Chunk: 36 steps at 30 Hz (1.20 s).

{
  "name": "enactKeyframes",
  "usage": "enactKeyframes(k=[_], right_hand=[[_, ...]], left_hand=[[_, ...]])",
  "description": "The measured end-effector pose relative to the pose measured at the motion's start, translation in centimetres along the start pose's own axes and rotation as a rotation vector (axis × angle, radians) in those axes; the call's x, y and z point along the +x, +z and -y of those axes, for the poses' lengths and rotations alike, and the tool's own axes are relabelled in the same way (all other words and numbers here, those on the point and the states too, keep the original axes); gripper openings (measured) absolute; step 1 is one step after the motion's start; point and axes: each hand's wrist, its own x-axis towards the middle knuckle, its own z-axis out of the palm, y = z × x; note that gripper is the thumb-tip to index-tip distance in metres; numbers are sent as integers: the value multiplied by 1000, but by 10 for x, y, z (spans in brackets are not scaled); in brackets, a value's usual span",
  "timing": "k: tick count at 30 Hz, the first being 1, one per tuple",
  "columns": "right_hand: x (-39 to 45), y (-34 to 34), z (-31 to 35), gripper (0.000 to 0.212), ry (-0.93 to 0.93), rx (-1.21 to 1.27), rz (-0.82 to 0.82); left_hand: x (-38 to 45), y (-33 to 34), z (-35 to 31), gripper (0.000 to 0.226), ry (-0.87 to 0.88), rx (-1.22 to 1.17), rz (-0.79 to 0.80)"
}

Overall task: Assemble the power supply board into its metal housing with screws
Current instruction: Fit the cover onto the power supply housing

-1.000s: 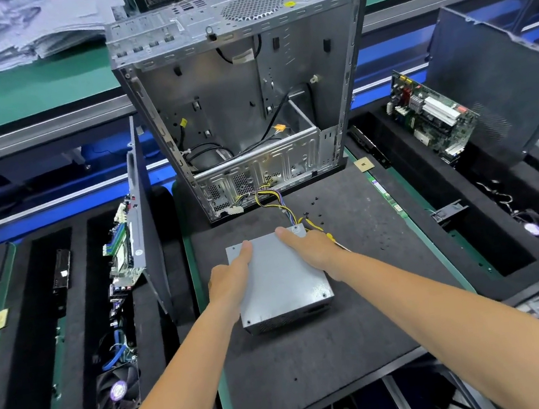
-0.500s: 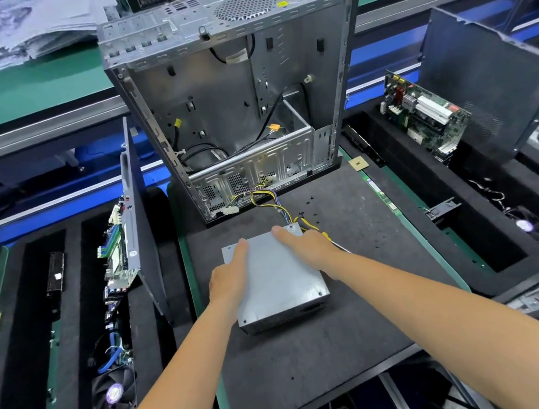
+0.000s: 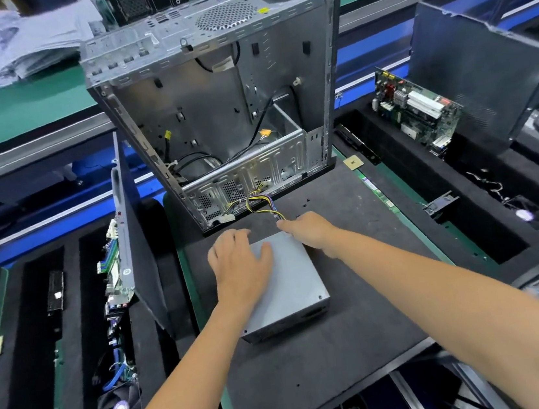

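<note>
Since a second ago the left hand point(image 3: 239, 262) has slid from the power supply's point(image 3: 289, 290) left edge onto its lid, fingers flat; the right hand point(image 3: 312, 233) grips its far corner by the cables point(image 3: 261, 203). It lies on the worktop point(image 3: 315, 368), long axis toward the open housing point(image 3: 216, 115) just beyond.

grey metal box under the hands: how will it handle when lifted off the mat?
The metal box looks rigid, sheet metal with square edges, so it should not flex. It sits flat and low, unlikely to tip or roll. The wires trail from its far end to the computer case, so they may tug or snag.
</note>
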Motion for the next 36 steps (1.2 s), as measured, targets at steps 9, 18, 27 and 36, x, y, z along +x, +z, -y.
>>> enactKeyframes(k=[9,18,27,36], right_hand=[[7,-5,8,40,0,115,19],[1,-20,3,20,167,135,223],[0,-18,-9,18,146,132,220],[2,-25,-15,17,203,241,317]], left_hand=[[39,11,-20,19,8,-180,292],[67,19,-29,36,231,13,634],[49,29,-27,37,315,167,351],[50,32,-32,35,250,112,342]])
